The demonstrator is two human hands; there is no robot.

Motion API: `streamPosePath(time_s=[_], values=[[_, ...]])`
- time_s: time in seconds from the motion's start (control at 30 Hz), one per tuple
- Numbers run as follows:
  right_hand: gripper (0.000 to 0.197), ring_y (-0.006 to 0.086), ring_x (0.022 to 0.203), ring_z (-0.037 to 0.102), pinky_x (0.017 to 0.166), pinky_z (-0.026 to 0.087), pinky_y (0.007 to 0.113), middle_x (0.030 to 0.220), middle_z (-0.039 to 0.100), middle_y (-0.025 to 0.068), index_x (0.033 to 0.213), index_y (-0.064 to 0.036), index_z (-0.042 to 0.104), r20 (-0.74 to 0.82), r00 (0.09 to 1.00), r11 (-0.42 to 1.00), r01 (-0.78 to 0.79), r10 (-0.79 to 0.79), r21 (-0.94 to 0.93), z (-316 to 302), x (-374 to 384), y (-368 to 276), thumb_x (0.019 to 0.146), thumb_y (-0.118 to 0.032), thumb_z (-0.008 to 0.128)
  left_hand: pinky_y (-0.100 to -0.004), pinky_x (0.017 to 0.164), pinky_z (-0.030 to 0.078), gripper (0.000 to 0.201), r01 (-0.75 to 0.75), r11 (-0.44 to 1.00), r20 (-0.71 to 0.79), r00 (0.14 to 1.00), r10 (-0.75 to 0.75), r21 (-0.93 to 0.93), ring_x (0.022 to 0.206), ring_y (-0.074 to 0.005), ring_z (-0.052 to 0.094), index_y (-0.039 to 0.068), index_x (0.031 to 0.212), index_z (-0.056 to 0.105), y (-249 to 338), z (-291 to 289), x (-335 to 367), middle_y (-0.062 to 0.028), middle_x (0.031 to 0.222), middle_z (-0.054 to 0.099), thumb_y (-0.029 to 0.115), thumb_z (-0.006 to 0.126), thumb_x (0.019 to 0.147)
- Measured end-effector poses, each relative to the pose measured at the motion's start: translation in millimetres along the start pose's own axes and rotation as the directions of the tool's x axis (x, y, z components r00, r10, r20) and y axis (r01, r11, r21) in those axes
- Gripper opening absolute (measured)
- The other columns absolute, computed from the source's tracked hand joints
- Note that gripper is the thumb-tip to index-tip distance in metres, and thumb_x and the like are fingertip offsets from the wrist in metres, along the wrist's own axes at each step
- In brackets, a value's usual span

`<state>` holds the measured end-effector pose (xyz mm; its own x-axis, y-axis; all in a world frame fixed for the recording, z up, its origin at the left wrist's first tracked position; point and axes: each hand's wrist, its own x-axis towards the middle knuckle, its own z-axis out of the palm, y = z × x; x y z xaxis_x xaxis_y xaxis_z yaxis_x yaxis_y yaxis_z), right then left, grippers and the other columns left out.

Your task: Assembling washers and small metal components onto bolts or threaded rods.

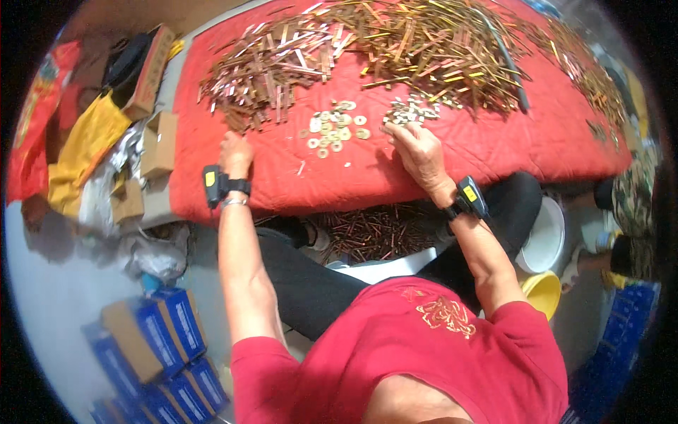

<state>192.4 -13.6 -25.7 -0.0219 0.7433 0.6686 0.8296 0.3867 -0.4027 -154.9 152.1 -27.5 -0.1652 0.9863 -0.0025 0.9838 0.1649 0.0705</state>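
Note:
My left hand [237,153] rests on the red cloth [452,152], just below the near-left edge of a pile of thin copper-coloured metal strips [272,63]. Its fingers are curled together, and whatever they may hold is hidden. My right hand [421,154] reaches to the near edge of a small heap of short whitish pieces [411,111]. Thumb and fingertips are pressed together there; anything between them is too small to make out. Between the hands lies a loose group of pale, washer-like rings [337,146].
More strips form a large heap [438,49], edged by a dark rod [510,60]. Below the table is a container of reddish strips [374,233]. Blue boxes [152,332] stand lower left; white [544,237] and yellow buckets [542,293] stand right. Another person's leg [632,194] shows far right.

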Motion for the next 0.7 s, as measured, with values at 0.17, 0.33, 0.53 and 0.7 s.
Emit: streamPosePath(time_s=[0.17,0.33,0.53,0.7], values=[[0.025,0.0295,0.074,0.063,0.062,0.050,0.037,0.082,0.064,0.0151,0.103,-0.0087,0.058,0.117,0.826,0.831,-0.556,0.552,-0.002,-53.3,5.3,19.2,0.081,-0.017,0.063,-0.0473,0.074,0.050,0.025,-0.024,1.000,-0.092,0.996,0.023,-0.011,0.089,-0.0398,0.061,-0.006,0.100,0.046,8.6,6.5,4.5,-0.0284,0.096,0.058,0.011,0.045,0.082],[0.017,0.0280,0.080,0.063,0.069,0.049,0.037,0.083,0.065,0.0125,0.093,-0.0063,0.062,0.271,0.881,0.910,-0.412,0.387,0.040,-58.6,1.8,23.3,0.081,-0.018,0.062,-0.0309,0.048,0.046,0.014,0.208,0.397,0.157,0.975,-0.157,-0.894,0.060,-0.0189,0.054,-0.005,0.084,0.053,-22.4,-0.6,37.6,-0.0136,0.077,0.058,0.009,0.049,0.087],[0.017,0.0313,0.083,0.062,0.073,0.048,0.040,0.087,0.064,0.0152,0.092,-0.0069,0.064,0.416,0.893,0.959,-0.248,0.171,0.138,-11.5,24.0,-6.0,0.082,-0.019,0.058,-0.0301,0.060,0.048,0.014,0.392,-0.654,0.386,0.908,0.162,-0.647,0.071,-0.0184,0.055,0.000,0.097,0.056,-6.3,-51.2,5.9,-0.0084,0.082,0.058,0.012,0.048,0.093],[0.020,0.0316,0.084,0.063,0.072,0.048,0.039,0.088,0.066,0.0148,0.098,-0.0070,0.065,0.525,0.812,0.964,-0.258,0.256,-0.072,13.1,28.4,-13.5,0.087,-0.018,0.053,-0.0339,0.071,0.045,0.018,0.468,-0.800,0.259,0.882,0.394,-0.376,0.077,-0.0192,0.053,0.005,0.104,0.058,19.8,-59.2,-54.4,-0.0063,0.084,0.058,0.016,0.052,0.090]])
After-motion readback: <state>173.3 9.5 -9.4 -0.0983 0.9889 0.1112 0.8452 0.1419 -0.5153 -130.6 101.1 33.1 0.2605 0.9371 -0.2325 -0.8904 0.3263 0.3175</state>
